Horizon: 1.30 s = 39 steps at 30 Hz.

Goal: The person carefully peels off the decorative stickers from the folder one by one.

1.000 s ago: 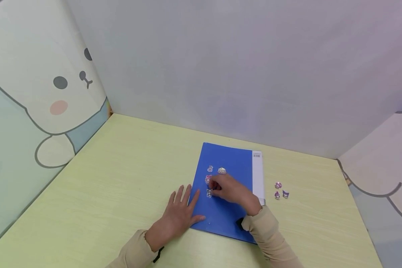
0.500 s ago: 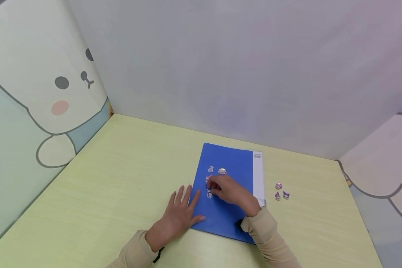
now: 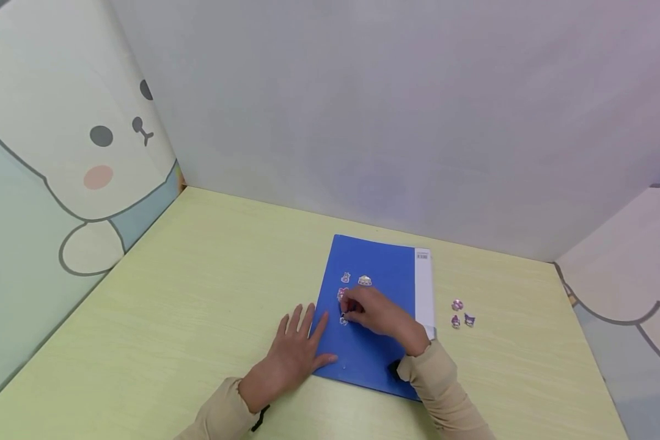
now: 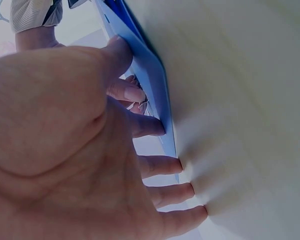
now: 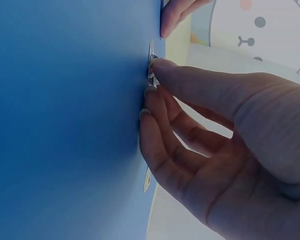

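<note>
Stickers are dotting the blue folder in the lower middle of the head view, where the right hand is partly blocking sight of it, its grip pinching a small sticker near the folder's left edge. Three more stickers are lying on the pale surface farther right, while the left hand, grip spread flat and holding nothing, is touching the folder's lower left edge.

No words or numbers can be read. The blue folder has a white strip along its right side, and near the top of that strip is a little barcode, too tiny to read.
</note>
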Tool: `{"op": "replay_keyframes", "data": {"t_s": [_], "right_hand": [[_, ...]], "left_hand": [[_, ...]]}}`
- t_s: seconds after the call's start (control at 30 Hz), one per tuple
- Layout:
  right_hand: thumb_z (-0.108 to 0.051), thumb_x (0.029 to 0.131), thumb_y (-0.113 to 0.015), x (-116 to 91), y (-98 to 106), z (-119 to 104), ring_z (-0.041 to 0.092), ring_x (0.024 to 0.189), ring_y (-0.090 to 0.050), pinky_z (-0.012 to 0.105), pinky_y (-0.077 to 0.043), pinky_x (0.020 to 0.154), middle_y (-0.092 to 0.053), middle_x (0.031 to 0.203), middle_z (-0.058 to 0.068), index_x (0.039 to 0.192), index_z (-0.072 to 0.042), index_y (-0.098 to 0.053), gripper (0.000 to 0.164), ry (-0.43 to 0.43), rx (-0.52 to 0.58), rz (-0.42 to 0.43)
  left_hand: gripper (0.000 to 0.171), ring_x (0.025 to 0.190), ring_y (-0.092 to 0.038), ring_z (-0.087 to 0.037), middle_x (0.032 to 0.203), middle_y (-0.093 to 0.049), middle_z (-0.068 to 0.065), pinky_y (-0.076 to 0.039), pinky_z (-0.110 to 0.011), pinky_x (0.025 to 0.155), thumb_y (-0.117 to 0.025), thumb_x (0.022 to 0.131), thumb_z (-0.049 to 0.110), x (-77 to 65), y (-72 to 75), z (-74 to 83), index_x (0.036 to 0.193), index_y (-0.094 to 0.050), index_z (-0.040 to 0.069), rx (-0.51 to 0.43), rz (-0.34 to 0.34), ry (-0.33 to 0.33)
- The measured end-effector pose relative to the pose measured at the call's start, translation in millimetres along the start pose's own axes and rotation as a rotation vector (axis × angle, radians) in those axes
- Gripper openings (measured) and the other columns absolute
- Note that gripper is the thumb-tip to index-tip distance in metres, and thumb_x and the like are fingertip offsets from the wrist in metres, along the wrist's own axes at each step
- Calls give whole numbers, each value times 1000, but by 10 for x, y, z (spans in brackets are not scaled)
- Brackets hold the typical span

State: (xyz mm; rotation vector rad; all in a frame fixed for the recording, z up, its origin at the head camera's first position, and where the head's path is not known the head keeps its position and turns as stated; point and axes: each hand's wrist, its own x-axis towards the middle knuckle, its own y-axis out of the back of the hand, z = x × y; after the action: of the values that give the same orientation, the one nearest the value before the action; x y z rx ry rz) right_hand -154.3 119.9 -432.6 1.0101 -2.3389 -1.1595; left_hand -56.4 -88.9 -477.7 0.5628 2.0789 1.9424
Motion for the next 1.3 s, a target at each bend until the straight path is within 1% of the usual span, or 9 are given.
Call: {"op": "replay_keyframes", "data": {"t_s": [0.33,0.5,0.63,0.8,0.87,0.97,1.03,1.1,1.3], "right_hand": [[3,94,-71,-5,10,22,10,75,-54,26,-50,71,-61,84,-1,91,-6,-66,11,24,32,-19],[1,94,-71,-18,28,28,10,75,-54,26,-49,70,-61,83,-1,92,-5,-66,8,26,38,-22],[0,95,-71,-32,38,38,9,76,-55,26,-51,71,-62,85,-1,94,-6,-66,8,20,45,-3],[0,95,-71,-64,63,67,8,76,-56,26,-52,71,-63,87,-1,95,-7,-66,9,4,48,39],[0,94,-72,-78,76,81,9,76,-56,26,-52,71,-64,87,-1,95,-7,-66,10,7,44,50],[-1,95,-72,-97,96,90,9,76,-56,27,-52,71,-64,86,-1,95,-8,-66,9,-1,38,54],[-2,95,-72,-110,111,94,9,76,-57,27,-53,71,-65,86,-2,95,-8,-67,8,-10,37,52],[-2,96,-71,-126,129,93,9,76,-57,26,-53,72,-65,86,-2,95,-8,-67,7,-20,32,51],[-1,96,-70,-211,193,99,9,77,-59,27,-54,72,-66,87,-2,97,-7,-69,6,-18,28,67]], "left_hand": [[78,135,-49,-39,149,-50,-17,-47,-52,104,-55,95,68,3,-4,4,150,-53,14,8,4,-2],[76,136,-49,-39,149,-50,-17,-47,-52,105,-51,97,68,-3,64,10,150,-52,13,1,-7,-8],[77,136,-48,-40,149,-50,-18,-46,-52,105,-52,97,68,3,78,13,151,-51,13,-5,-19,-6],[77,135,-49,-39,149,-50,-18,-47,-52,104,-51,96,69,5,29,7,150,-52,13,7,4,-8],[76,136,-48,-39,149,-49,-17,-46,-53,105,-52,97,68,0,88,9,149,-52,13,-17,-22,-2],[77,137,-47,-39,150,-48,-18,-45,-54,105,-52,97,68,-1,105,8,151,-51,13,-36,-48,6],[78,138,-46,-40,152,-47,-18,-45,-54,106,-54,96,67,2,98,9,152,-50,13,-45,-66,13],[79,138,-47,-41,152,-47,-18,-45,-54,106,-54,96,67,7,34,2,153,-49,13,-39,-54,11],[79,137,-47,-41,152,-48,-18,-45,-54,106,-55,95,68,8,2,-2,152,-50,14,-41,-50,12]]}}
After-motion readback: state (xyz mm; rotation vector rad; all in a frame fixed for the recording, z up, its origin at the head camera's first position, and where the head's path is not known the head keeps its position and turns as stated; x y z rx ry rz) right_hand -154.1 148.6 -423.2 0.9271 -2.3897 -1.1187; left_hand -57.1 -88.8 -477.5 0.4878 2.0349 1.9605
